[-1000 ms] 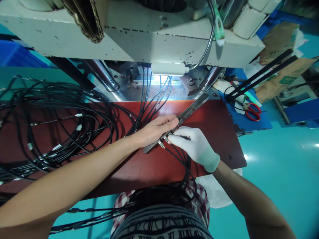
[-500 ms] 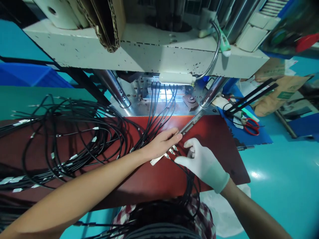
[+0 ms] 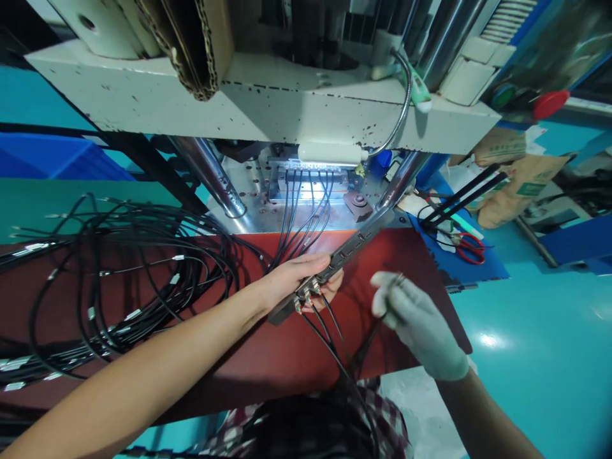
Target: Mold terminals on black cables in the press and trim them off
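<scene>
My bare left hand [image 3: 299, 275] grips a long dark metal bar [image 3: 351, 247] with slots along it, held diagonally above the red board. Three silver cable connectors [image 3: 306, 295] sit in the bar's lower part, and their black cables [image 3: 327, 339] hang toward my lap. To the right of the bar, my right hand [image 3: 421, 325], in a white glove, is closed on a black cable. The cable end [image 3: 400, 278] shows at its fingertips, blurred. Some of the left fingers are hidden behind the bar.
Beyond the red board [image 3: 396, 255] stands a press with a lit lower die [image 3: 313, 186] holding several black cables. A large coil of cables [image 3: 138, 280] lies at left. Red-handled scissors [image 3: 471, 248] rest on a blue surface at right. A steel post [image 3: 208, 175] rises on the left.
The bar has turned so its slotted face shows, and has shifted slightly down-left with my left hand. My right hand has moved right, away from the connectors, and now pinches a cable end.
</scene>
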The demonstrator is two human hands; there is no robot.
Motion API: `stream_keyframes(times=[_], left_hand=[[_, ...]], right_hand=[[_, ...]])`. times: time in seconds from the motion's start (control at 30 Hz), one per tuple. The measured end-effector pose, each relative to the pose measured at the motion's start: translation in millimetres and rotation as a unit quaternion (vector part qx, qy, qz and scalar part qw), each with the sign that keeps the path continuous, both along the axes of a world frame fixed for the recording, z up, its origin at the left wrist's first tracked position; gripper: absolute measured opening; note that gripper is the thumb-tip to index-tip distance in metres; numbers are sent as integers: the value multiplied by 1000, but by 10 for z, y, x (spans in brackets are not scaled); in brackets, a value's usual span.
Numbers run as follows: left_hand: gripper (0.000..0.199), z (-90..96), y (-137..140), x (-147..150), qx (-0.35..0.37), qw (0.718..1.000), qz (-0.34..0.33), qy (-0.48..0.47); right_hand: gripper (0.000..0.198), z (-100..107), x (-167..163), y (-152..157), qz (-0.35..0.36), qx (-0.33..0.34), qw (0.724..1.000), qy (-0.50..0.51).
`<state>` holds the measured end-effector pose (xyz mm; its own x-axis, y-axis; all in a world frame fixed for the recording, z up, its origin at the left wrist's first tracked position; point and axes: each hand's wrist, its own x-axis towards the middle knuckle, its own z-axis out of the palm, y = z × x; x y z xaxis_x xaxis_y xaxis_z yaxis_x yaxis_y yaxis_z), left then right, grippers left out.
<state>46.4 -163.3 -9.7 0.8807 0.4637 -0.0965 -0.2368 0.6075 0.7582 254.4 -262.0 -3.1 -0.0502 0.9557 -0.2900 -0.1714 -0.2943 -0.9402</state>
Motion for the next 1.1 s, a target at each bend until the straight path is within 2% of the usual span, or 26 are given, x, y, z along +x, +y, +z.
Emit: stream_keyframes(times=[0.07, 0.1, 0.23, 0.33, 0.43, 0.53, 0.6, 0.67, 0.73, 0.87, 0.97, 1.03, 1.1], left_hand=[[38, -17, -6, 10, -4, 1000, 11, 29], [37, -34, -12, 20, -4, 999, 24, 49], [35, -124, -18, 51, 8, 994, 56, 92], [36, -161, -5, 49, 24, 993, 62, 97], [37, -155, 1, 43, 37, 990, 68, 122], [39, -138, -6, 39, 45, 988, 71, 132], [38, -134, -12, 33, 54, 988, 67, 129], [36, -133, -17, 25, 59, 988, 57, 131], [36, -128, -21, 19, 58, 987, 52, 142], [39, -104, -23, 17, 70, 981, 62, 172], [38, -78, -23, 19, 112, 973, 49, 195], [36, -65, -27, 23, 185, 960, 40, 205], [35, -63, -33, 30, 286, 933, 47, 214]], right_hand=[[20, 3, -10, 68, -93, 31, 994, 42], [17, 3, -35, 97, -97, 28, 994, 39], [9, -9, -196, 154, 8, -29, 997, -76], [16, -10, -266, 170, 33, -20, 991, -132], [23, 3, -283, 184, 64, 0, 987, -147], [22, 20, -318, 183, 34, -19, 987, -153], [15, 35, -361, 181, -3, -24, 985, -172], [21, 55, -406, 189, -17, -6, 978, -208], [31, 78, -439, 211, -5, 9, 972, -235], [31, 106, -457, 273, 51, 11, 971, -233], [32, 109, -451, 302, 88, 21, 971, -220], [34, 106, -452, 308, 95, 24, 969, -226], [36, 99, -454, 306, 91, 33, 964, -246]])
